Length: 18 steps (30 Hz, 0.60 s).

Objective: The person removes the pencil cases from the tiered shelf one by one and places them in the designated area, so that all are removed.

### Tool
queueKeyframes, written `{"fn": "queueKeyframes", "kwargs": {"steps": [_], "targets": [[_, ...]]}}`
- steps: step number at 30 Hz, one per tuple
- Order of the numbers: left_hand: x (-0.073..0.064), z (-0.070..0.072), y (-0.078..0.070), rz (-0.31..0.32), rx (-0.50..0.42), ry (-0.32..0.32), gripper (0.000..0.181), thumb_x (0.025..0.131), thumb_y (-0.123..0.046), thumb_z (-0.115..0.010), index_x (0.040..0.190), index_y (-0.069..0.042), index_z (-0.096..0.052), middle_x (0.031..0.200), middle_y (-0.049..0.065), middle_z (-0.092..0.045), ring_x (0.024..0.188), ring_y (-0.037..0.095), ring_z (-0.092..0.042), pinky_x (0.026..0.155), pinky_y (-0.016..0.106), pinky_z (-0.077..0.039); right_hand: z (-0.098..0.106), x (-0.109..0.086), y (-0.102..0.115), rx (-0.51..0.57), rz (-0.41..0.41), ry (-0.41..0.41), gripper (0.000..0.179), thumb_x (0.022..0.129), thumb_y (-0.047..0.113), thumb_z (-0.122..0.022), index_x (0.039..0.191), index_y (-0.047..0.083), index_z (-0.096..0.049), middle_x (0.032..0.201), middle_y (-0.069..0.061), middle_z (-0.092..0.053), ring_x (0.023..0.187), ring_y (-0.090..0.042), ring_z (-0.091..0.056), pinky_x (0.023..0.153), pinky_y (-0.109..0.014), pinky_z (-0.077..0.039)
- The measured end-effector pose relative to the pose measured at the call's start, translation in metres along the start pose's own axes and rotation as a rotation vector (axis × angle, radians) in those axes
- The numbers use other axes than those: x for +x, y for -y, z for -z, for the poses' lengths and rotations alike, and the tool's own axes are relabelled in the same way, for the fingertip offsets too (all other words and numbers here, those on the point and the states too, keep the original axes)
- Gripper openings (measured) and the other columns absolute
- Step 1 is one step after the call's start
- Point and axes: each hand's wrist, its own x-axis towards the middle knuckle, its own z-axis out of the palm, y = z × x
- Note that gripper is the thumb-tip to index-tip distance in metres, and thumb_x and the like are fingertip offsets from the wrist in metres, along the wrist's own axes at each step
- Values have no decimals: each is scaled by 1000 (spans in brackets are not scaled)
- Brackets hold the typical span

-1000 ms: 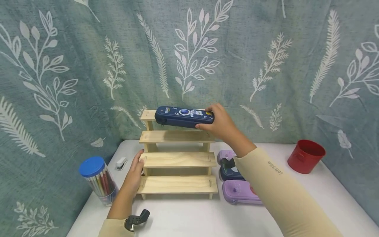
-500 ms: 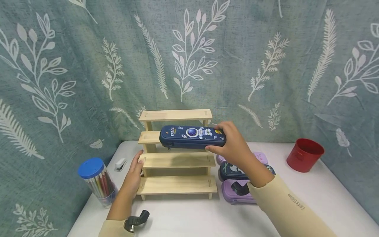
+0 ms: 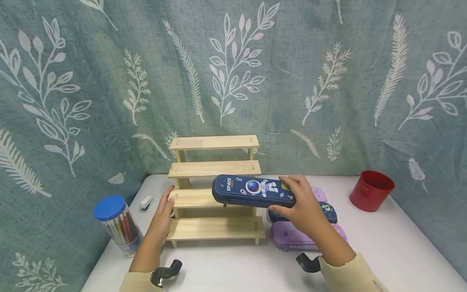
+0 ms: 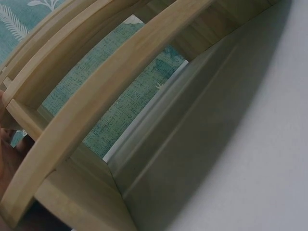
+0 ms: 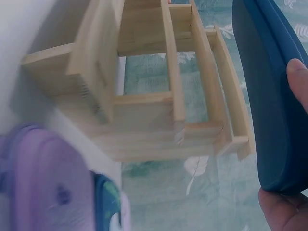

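Observation:
My right hand [image 3: 304,207] grips the right end of a navy space-print pencil case [image 3: 238,194], thumb below and fingers over the top. The case hangs in front of the middle steps of a four-tier wooden display rack [image 3: 215,228], apart from it as far as I can tell. In the right wrist view, the case's dark blue side [image 5: 264,110] stands beside the rack. My left hand [image 3: 160,221] holds the rack's left side by the second-lowest step. Only a bit of that hand shows at the left wrist view's edge.
Right of the rack lie a lilac pencil case [image 3: 292,237], a dark one [image 3: 328,213] and a pink-lilac one [image 3: 319,194]. A red bucket [image 3: 370,192] stands further right. At left are a blue-lidded jar of pencils [image 3: 120,227] and a small white stapler-like item [image 3: 146,203].
My right hand has lifted the navy pencil case away from the rack's top step, bringing it down, nearer and to the right. The top step is now bare. My left hand stays at the rack.

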Motion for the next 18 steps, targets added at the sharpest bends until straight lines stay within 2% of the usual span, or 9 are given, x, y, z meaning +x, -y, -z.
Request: {"fn": "queueKeyframes", "kwargs": {"steps": [8,12,18], "targets": [[-2,-1,0,-4,-10,15,56,113,-52,-26,167,-42,-13,177,5,-9,162,39,-9,126,69,-7,4,-37,-25,2,-67,-53,86,70,28,-100,144,12,-61,138,-16,-47,124,-33,-49,96,-56,-47],[-4,-2,-1,-3,-10,16,56,113,-51,-27,167,-43,-14,177,4,-9,162,38,-8,126,70,-6,12,-53,-36,4,-112,-48,85,68,29,-101,141,12,-61,139,-16,-45,123,-34,-49,97,-55,-46],[-3,-1,-2,-11,-10,22,58,112,-56,-27,167,-44,-13,177,1,-7,163,37,-6,126,70,-5,29,-73,-55,28,-226,-13,90,73,41,-97,147,12,-56,144,-19,-41,129,-39,-45,100,-61,-43]]}}
